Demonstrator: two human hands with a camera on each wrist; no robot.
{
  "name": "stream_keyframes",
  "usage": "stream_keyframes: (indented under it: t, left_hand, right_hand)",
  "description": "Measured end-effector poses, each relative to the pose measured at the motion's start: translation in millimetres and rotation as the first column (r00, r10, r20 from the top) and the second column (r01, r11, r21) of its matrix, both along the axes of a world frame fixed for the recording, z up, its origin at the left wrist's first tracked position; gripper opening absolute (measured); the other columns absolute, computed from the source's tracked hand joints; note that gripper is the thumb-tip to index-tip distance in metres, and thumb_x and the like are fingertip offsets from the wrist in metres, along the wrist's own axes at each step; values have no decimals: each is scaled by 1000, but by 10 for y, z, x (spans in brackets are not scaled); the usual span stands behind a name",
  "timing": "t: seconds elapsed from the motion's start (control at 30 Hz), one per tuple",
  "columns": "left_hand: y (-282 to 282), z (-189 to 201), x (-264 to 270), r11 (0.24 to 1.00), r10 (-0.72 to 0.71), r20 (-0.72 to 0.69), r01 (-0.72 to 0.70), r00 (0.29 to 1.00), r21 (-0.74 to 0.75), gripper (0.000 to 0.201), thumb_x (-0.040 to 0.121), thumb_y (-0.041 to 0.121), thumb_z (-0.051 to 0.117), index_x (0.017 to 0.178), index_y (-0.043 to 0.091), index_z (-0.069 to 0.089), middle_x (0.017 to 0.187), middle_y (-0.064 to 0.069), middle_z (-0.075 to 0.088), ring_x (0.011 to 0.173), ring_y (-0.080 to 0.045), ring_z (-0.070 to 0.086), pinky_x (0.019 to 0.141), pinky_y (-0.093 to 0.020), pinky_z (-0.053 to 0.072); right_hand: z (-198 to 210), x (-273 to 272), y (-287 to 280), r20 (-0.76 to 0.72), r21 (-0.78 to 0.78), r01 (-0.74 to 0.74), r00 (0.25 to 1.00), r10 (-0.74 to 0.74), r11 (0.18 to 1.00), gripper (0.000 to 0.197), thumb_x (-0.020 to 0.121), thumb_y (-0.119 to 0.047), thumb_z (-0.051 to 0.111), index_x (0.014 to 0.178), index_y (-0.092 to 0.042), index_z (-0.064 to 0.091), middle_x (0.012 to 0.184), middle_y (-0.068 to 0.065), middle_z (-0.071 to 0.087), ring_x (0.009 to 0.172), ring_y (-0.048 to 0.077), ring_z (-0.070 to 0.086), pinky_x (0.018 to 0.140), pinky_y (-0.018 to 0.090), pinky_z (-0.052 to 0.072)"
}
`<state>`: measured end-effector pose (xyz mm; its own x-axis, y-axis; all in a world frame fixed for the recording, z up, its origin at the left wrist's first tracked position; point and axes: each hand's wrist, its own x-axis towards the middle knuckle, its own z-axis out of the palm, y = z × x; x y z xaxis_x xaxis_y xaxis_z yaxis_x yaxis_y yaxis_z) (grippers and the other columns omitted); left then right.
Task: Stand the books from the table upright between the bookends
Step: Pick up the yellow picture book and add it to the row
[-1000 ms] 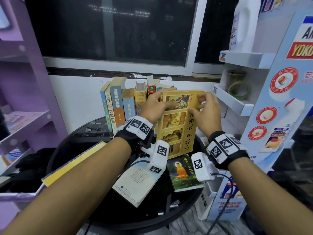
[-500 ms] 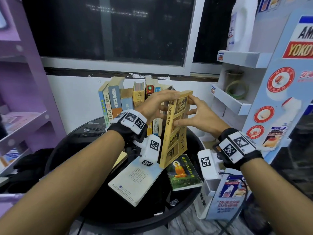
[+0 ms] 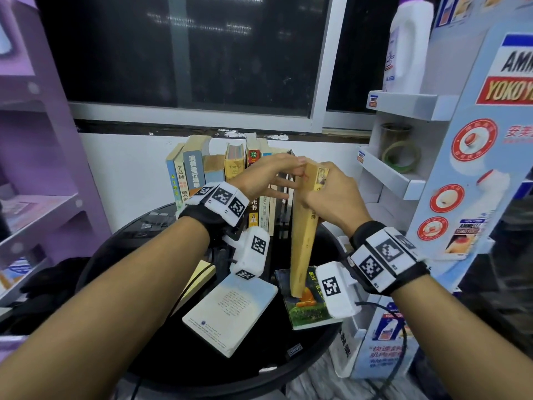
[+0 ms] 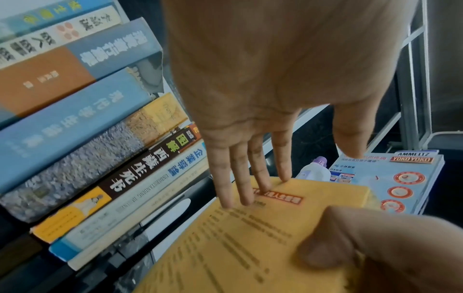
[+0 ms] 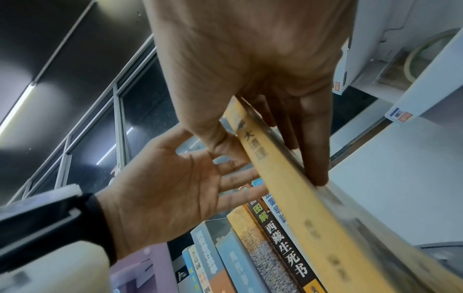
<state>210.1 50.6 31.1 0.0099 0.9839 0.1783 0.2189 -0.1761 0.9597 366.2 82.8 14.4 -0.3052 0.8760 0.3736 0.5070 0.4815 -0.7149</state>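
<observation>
Upright, yellow book (image 3: 302, 226) gripped beside spine reading 西藏生死书 (image 5: 285, 239)

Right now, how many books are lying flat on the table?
3: pale blue book centre front; green Buddha-cover book right of it; yellow-edged book left, mostly under the left forearm. Others may be hidden.

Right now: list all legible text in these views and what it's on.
"YOKO" and "AMMELTZ": display stand.
"YOKOYOKO": stand header.
"西藏生死书", "图解": dark book spine.
"UNDERSTANDING BUSINESS": white spine.
"Troyka": yellow spine.
"02": red spine.
Yellow book back-cover text, shelf price tags: blurred.
</observation>
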Motion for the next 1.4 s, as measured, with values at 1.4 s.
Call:
stream_keyframes:
  t: [1.4]
  left_hand:
    - [1056,61,-769,843,494,-747,-457,445,284,80,82,66,55,144,19,40,149,-3,41,134,-24,40,108,-44,35]
  right_hand:
    - [303,-296,713,-62,6,34,997,-34,999,44,86,-19,65,126,-32,56,102,-8,64,95,19,63,73,44,60]
